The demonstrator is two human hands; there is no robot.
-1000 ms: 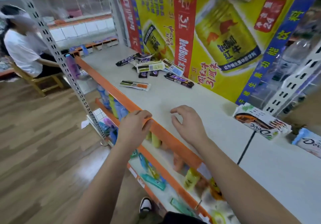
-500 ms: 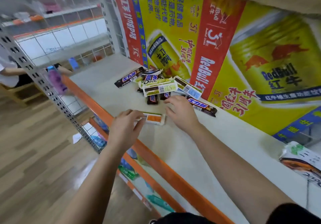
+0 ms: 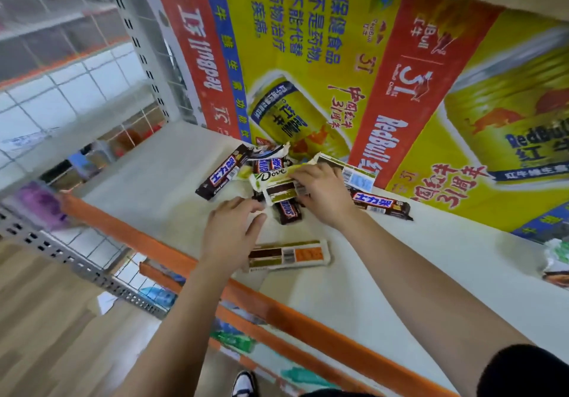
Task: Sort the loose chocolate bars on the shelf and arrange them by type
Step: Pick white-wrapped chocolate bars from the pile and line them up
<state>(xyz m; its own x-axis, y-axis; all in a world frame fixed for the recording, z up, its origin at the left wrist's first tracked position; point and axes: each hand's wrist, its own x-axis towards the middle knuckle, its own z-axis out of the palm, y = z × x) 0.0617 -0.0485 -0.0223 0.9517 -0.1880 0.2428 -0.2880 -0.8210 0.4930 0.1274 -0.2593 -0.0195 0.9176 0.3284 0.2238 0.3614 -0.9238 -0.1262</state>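
Observation:
A heap of chocolate bars lies at the back of the white shelf (image 3: pixel 385 276). My right hand (image 3: pixel 323 193) lies on the heap, its fingers on a pale green Dove bar (image 3: pixel 271 178); I cannot tell whether it grips the bar. Brown Snickers bars lie around: one long bar at the left (image 3: pixel 223 174), a short one (image 3: pixel 289 211) below the Dove bar, another (image 3: pixel 381 205) to the right. My left hand (image 3: pixel 231 236) hovers with fingers spread just short of the heap. A separate Dove bar with an orange patch (image 3: pixel 289 256) lies face down near the left wrist.
A yellow and red Red Bull poster (image 3: pixel 338 73) forms the shelf's back wall. An orange rail (image 3: pixel 301 319) edges the shelf front, with lower shelves of goods beneath. A Dove packet (image 3: pixel 555 261) sits at the far right. A perforated grey upright (image 3: pixel 61 258) stands at the left.
Both hands moved forward from the single Dove bar to the heap. My right hand now lies on the green Dove bar; the left hand left the single bar and spread.

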